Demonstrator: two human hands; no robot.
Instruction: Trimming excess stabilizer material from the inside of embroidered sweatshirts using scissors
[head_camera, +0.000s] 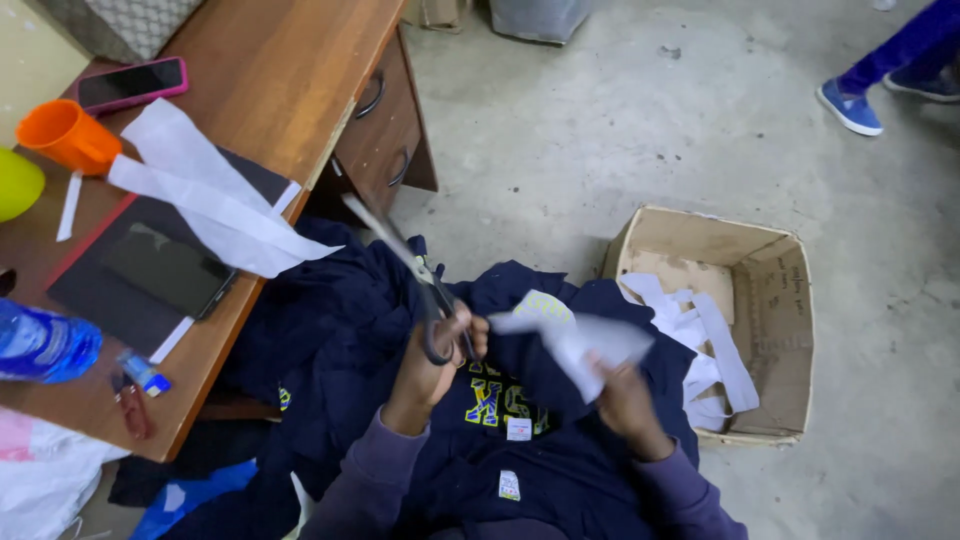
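Holding scissors (425, 290) in left grip (432, 362) | right grip (622, 400) clenched on white strip (575, 340) beside blades

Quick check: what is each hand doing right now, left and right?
Left hand: closed on the scissors, blades pointing up and away.
Right hand: closed on a white fabric piece.

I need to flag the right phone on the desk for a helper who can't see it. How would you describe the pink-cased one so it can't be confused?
Start at the wooden desk on the left. Near its far edge, just beyond the orange cup, lies the pink-cased phone, screen up. The other phone is black and rests on a dark folder nearer the person; only this one has a bright pink rim.
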